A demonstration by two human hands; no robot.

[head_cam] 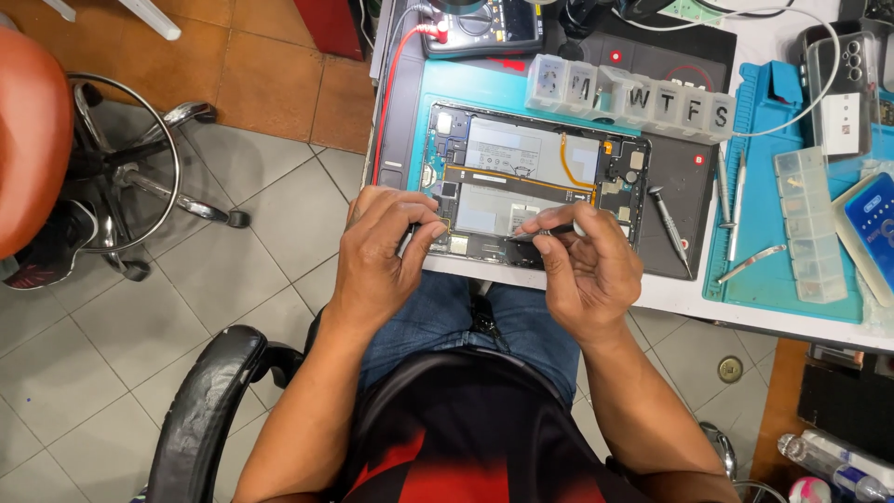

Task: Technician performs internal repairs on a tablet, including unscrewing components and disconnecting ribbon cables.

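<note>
An opened tablet (pixel 531 177) lies on a dark mat, its back cover off, showing two silver battery cells and orange flex cables. My left hand (pixel 386 247) rests on the tablet's lower left corner, fingers curled over the edge and steadying it. My right hand (pixel 582 261) is closed around thin metal tweezers (pixel 545 231), whose tips point left at the tablet's lower board area. Both forearms reach up from my lap, above blue jeans and a black and red shirt.
A screwdriver (pixel 670 228) lies right of the tablet. A clear weekly pill organiser (pixel 629 93) sits behind it, a multimeter (pixel 480 23) further back. Tools, a clear parts box (pixel 810 224) and phones lie on a blue mat (pixel 764 279) at right. A stool (pixel 112 158) stands left.
</note>
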